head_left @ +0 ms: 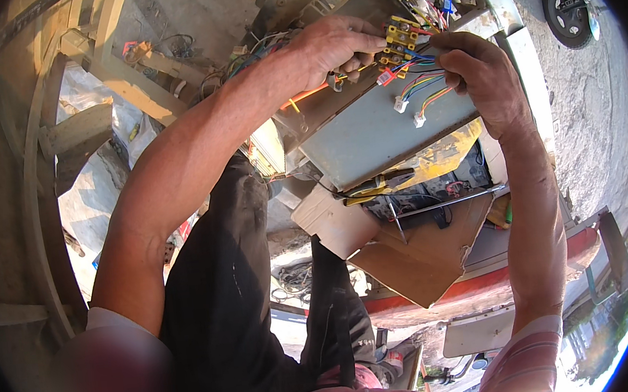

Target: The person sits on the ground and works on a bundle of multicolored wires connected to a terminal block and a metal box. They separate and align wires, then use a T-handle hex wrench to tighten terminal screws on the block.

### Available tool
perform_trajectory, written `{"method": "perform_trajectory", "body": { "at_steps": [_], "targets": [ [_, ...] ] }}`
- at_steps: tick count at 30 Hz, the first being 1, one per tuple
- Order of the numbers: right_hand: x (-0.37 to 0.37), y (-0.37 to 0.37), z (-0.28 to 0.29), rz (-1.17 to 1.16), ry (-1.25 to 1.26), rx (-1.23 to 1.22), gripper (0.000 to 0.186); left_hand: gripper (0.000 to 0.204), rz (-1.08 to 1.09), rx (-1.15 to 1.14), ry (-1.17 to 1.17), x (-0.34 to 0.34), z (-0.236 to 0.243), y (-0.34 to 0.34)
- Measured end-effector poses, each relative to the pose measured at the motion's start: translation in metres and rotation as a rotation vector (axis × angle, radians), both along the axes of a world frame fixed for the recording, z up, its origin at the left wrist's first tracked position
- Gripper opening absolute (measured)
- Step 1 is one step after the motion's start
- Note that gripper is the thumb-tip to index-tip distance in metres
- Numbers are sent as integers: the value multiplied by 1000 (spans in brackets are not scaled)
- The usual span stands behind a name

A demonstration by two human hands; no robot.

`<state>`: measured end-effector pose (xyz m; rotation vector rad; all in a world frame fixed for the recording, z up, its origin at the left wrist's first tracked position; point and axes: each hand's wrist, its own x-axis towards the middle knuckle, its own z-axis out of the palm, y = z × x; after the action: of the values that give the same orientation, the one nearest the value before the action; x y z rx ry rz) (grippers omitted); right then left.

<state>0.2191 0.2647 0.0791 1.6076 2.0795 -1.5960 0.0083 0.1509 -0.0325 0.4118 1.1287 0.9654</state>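
Head view, arms (194,151) outstretched, left hand (332,45) pinching yellow terminal block (399,37), right hand (481,75) gripping wires (436,95)

Brown cardboard (422,260), black wheel (566,14)

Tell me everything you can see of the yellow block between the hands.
The yellow block looks like a plastic terminal strip, with dark recesses and metallic-looking contacts in rows. Its long side runs roughly up and down the picture, leaning slightly. The left hand pinches its left edge; the right hand is close by on its other side. Red and blue wires show at its right edge; whether they are fastened cannot be told.
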Motion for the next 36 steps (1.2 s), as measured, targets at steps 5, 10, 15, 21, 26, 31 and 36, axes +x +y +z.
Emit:
{"method": "perform_trajectory", "body": {
  "at_steps": [5, 10, 15, 21, 26, 31, 36],
  "targets": [
    [21, -2, -4, -341, 527, -541, 48, 31, -7, -13, 14, 0, 0, 0],
    [28, -10, -17, -391, 751, -814, 43, 34, -25, -4, -14, -1, 0, 0],
    [30, -16, -25, -394, 843, -936, 43, 34, -1, -11, 28, 0, 1, -1],
    [33, -25, -25, -472, 688, -816, 34, 32, -34, 2, 25, -2, 2, -1],
    [25, -27, -24, -442, 517, -611, 20, 31, -21, 4, 16, -1, 0, -1],
    [9, -23, -18, -298, 364, -351, 26, 27, -31, 14, -1, 0, 1, 0],
    [-6, -24, -21, -20, 209, 23, 27, 23, -16, -11, 28, 1, 6, 0]
  ]
}}
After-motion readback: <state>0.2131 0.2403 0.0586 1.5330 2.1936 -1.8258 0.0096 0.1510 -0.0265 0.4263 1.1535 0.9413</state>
